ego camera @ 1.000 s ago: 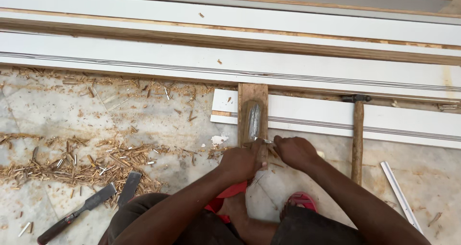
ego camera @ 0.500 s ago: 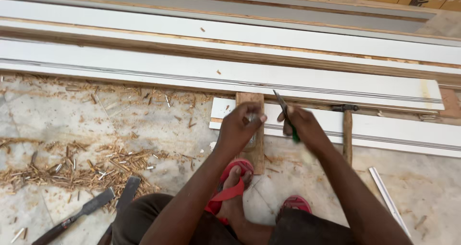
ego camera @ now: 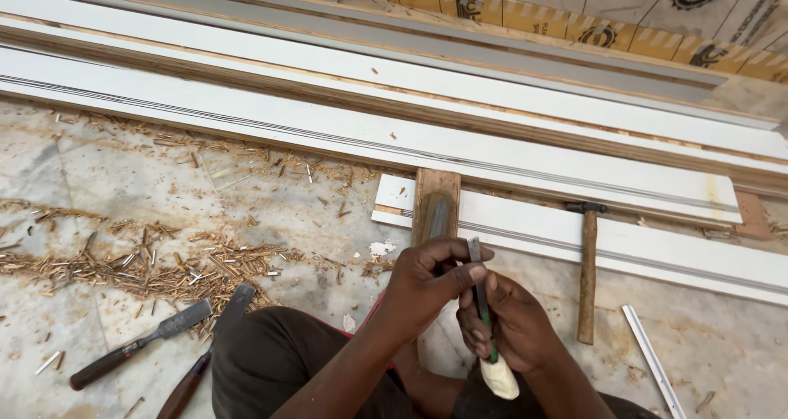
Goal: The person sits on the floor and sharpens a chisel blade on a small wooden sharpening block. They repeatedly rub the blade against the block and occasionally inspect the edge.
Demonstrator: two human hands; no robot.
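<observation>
Chisel (ego camera: 478, 292): right hand (ego camera: 510, 325) grips handle, left hand (ego camera: 431, 279) pinches blade tip, edge check; next, careful return to sharpening block (ego camera: 435, 210)

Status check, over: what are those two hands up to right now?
Right hand grips chisel upright. Left hand pinches its blade tip. Sharpening stone block just beyond; hammer lies right, clear.

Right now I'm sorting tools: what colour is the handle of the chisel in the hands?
Cream handle end, seen in the head view.
</observation>
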